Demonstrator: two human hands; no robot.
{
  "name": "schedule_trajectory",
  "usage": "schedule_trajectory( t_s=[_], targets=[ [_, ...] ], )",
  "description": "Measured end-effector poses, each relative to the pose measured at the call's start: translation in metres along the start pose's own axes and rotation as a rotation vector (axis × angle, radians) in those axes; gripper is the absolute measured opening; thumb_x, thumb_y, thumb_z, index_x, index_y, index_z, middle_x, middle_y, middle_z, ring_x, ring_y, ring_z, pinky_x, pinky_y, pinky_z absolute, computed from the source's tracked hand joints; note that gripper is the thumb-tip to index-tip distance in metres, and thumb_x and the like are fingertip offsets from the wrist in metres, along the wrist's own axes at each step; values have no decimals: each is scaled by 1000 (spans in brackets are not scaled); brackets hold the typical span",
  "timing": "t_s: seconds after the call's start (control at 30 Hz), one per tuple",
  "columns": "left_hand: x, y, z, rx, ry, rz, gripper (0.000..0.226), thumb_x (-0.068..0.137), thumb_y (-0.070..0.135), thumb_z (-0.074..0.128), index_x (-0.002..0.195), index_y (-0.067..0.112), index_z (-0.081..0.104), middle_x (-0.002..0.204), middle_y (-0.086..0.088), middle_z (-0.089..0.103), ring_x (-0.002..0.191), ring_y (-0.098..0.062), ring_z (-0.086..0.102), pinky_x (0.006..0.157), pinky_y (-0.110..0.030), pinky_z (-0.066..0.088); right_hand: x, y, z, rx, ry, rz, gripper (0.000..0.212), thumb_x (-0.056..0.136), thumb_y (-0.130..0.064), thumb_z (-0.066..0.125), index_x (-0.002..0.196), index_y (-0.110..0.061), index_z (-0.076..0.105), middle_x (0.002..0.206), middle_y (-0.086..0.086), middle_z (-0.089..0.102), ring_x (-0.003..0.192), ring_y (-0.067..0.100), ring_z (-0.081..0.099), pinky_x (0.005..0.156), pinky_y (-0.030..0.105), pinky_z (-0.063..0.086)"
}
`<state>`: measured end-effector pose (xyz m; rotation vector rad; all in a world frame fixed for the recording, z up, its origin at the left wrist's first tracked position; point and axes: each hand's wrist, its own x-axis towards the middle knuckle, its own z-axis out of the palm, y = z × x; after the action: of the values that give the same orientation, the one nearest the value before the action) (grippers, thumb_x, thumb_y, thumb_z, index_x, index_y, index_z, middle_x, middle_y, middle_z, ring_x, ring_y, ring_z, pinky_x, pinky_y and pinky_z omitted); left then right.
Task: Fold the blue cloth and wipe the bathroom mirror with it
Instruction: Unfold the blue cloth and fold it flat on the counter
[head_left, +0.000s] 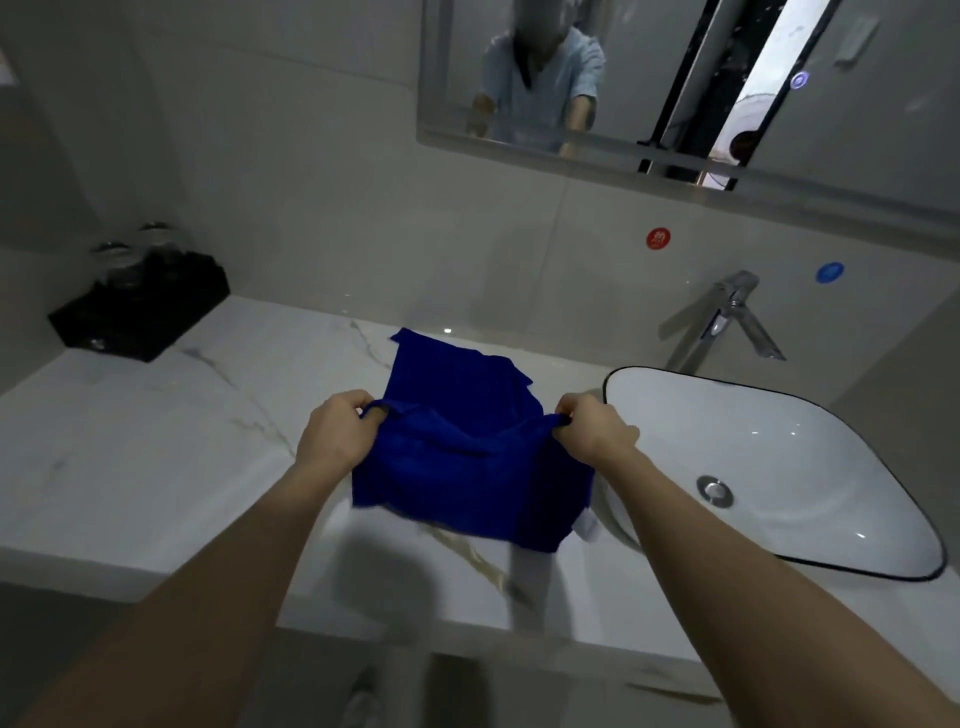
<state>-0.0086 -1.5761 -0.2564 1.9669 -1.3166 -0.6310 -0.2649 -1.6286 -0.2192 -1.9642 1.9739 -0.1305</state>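
A deep blue cloth (457, 467) is stretched between my two hands over the white marble counter (156, 467). My left hand (337, 431) pinches its left corner and my right hand (592, 428) pinches its right corner. The cloth's near part hangs down in a doubled layer, and its far part lies flat on the counter towards the wall. A small white label shows at its lower right edge. The bathroom mirror (675, 78) hangs on the wall above, at the top of the view, and reflects a person in a light shirt.
A white basin (779, 467) with a black rim sits just right of the cloth, with a chrome tap (727, 317) behind it. A black tray with glass cups (140, 301) stands at the far left of the counter. Red and blue round stickers mark the wall.
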Motion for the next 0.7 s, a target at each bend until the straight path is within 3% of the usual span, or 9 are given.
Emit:
schedule_trajectory(
  t_s=[0.07,0.13,0.23,0.4,0.53,0.6,0.7],
  targets=[
    [38,-5,3,47,-12,4,21,93,20,45,79,12,59,78,-10,61,76,-30,56,64,-33,42,32,-7,7,-1,27,0,19,90,-9,40,103,-17,52,90,3,54,84,24,49,86,40,40],
    [76,-10,7,74,-20,21,20,92,16,43,81,11,59,80,-12,62,78,-32,57,63,-32,41,65,-16,15,10,36,-13,19,92,-7,36,106,-14,47,91,6,55,81,26,51,72,36,47],
    [127,-12,17,113,-36,43,22,92,11,40,94,10,61,88,-12,62,83,-31,57,68,-33,42,105,-29,25,11,53,13,15,94,-6,33,106,-10,43,86,8,50,76,26,49,63,33,40],
    [193,-6,41,90,-80,45,26,89,4,38,100,9,61,99,-15,64,79,-26,52,67,-30,38,158,-38,38,7,112,4,7,94,-6,33,93,-10,37,81,10,51,71,25,46,59,32,35],
    [227,-5,59,29,-124,1,36,89,4,40,119,8,59,102,-12,64,78,-20,51,69,-26,38,194,-34,47,3,75,66,18,95,-11,36,106,-3,49,95,16,58,76,27,48,64,33,39],
    [241,-6,70,-3,-140,-19,34,89,3,38,116,7,59,94,-11,60,78,-21,51,68,-25,38,208,-30,53,-7,51,103,21,95,-14,40,109,-1,51,100,16,59,79,27,50,65,33,41],
    [261,-11,87,-10,-118,-58,28,91,2,36,105,2,61,99,-16,61,87,-26,55,67,-23,38,229,-23,63,-21,0,174,22,95,-22,45,108,-4,51,99,13,56,80,25,48,68,32,42]
  ],
)
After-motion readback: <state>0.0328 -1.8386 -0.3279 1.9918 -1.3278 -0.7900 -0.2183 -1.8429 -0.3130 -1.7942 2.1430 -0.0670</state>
